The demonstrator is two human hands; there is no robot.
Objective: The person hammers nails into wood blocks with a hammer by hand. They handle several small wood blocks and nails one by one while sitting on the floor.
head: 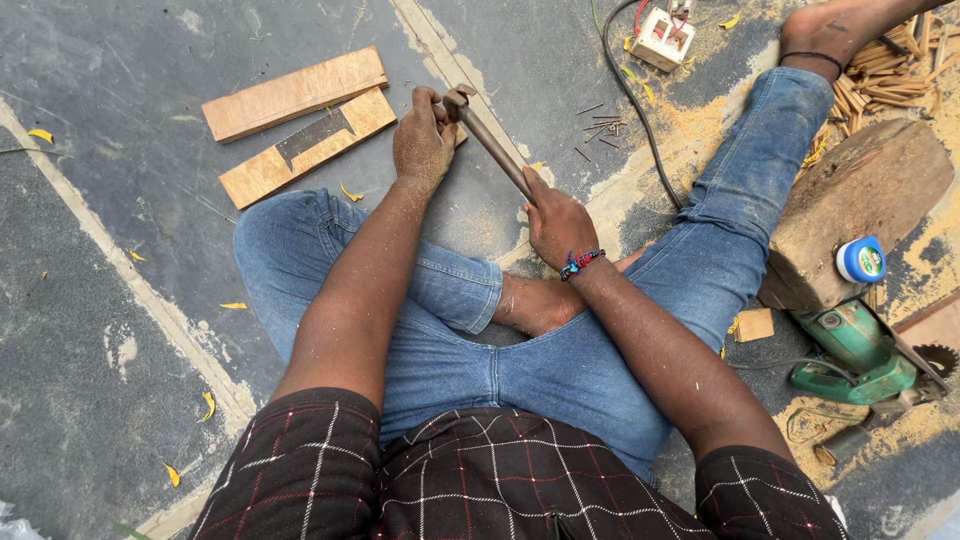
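Right hand grips hammer handle; left hand beside head.

Floor left of the left hand open — only two wood boards lie just beyond it. Right side crowded: cable, loose nails, wood block, green power saw. Hammer spans between both hands — the bent knees close off the near ground.

Bright, even daylight falls from above, leaving only soft, faint shadows and no harsh glare. Focus is sharp across the middle. Straight lines bow toward the edges from the wide lens.
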